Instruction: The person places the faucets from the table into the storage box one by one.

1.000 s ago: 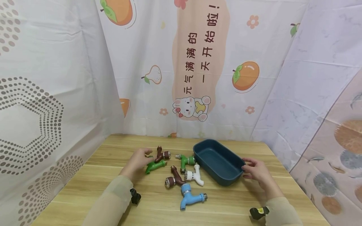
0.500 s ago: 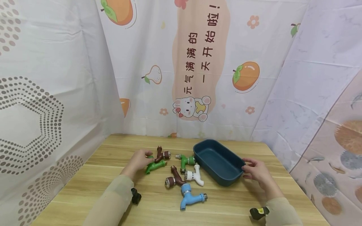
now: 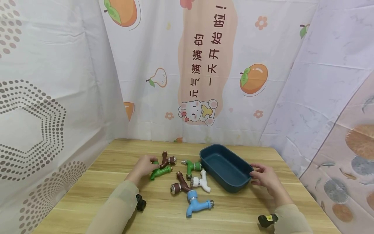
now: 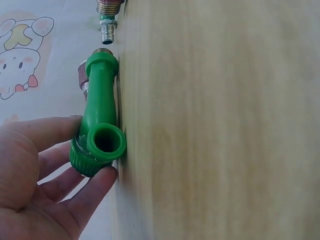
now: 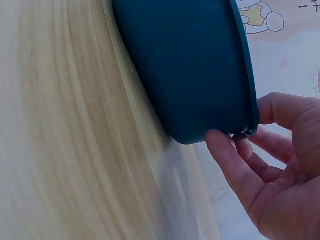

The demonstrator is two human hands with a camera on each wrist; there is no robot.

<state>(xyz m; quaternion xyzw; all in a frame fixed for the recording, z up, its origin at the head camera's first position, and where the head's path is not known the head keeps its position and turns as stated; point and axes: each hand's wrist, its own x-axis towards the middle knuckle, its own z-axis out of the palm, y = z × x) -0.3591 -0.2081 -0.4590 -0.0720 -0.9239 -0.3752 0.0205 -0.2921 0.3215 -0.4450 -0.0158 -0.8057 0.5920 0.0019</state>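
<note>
On the desk (image 3: 233, 214), left of the teal tub (image 3: 225, 167), the left hand (image 3: 144, 166) grips a green tap (image 4: 101, 95) (a sideways lift could knock the adjacent brown tap (image 3: 165, 160)), while the right hand (image 3: 265, 176) pinches the tub, which a tug could skid.

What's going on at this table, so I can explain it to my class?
A person's left hand holds a green tap, while their right hand grips the right end of a dark teal basin. Five more taps lie on the table: a brown tap just beyond the held one and, further right, another green tap, a second brown tap, a white tap and a blue tap. All six taps are outside the basin.
</note>
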